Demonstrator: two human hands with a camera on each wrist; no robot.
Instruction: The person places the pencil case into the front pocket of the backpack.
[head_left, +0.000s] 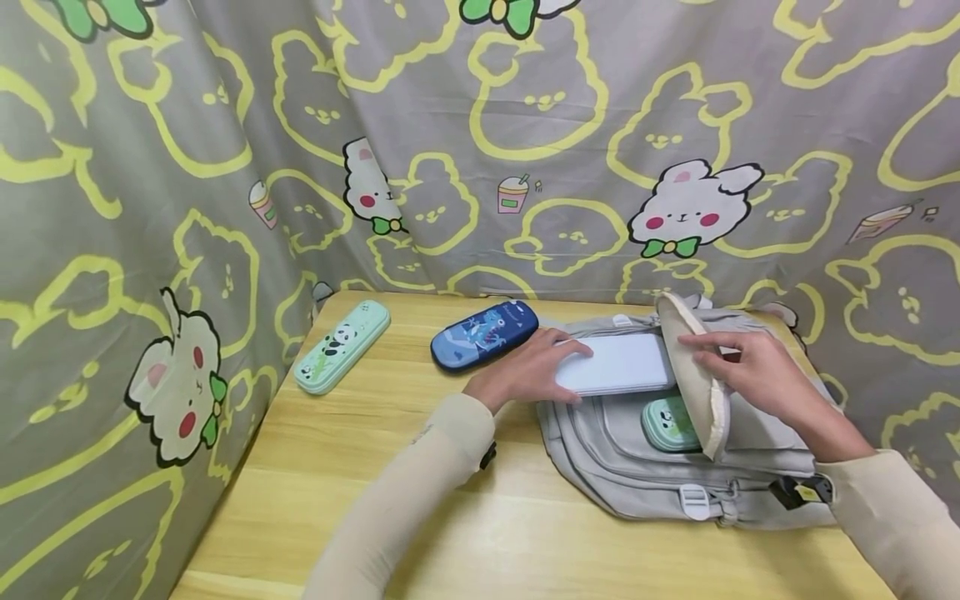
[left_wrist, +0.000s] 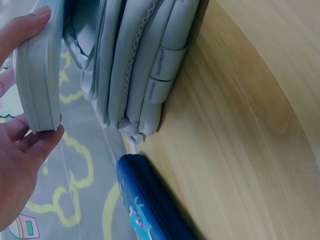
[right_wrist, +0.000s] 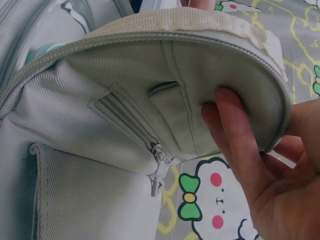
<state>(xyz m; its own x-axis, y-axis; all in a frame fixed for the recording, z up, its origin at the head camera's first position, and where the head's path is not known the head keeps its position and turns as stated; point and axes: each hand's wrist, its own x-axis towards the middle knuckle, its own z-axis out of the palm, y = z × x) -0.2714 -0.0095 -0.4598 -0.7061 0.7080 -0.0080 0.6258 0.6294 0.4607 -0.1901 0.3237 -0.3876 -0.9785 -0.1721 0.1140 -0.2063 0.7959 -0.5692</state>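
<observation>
Head view: a bunny-print curtain (head_left: pixel 525 125) backs a wooden desk (head_left: pixel 390 500) bearing a grey backpack (head_left: pixel 637 454), a blue case (head_left: pixel 485 333) and a green panda case (head_left: pixel 342 346). The left hand (head_left: pixel 534 367) grips a white case (head_left: pixel 618 363) at the backpack's opening; the right hand (head_left: pixel 757 375) grips the flap (head_left: pixel 693 375).

Left wrist view: fingers (left_wrist: pixel 22 150) clasp the white case (left_wrist: pixel 37 80) beside the backpack (left_wrist: pixel 140 60).

Right wrist view: fingers (right_wrist: pixel 235 135) pinch the raised flap (right_wrist: pixel 200 75).

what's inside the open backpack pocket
A green case lies inside the grey backpack. A white case, gripped by the left hand, goes in at the opening. The right hand holds the flap up; it hides anything deeper.
</observation>
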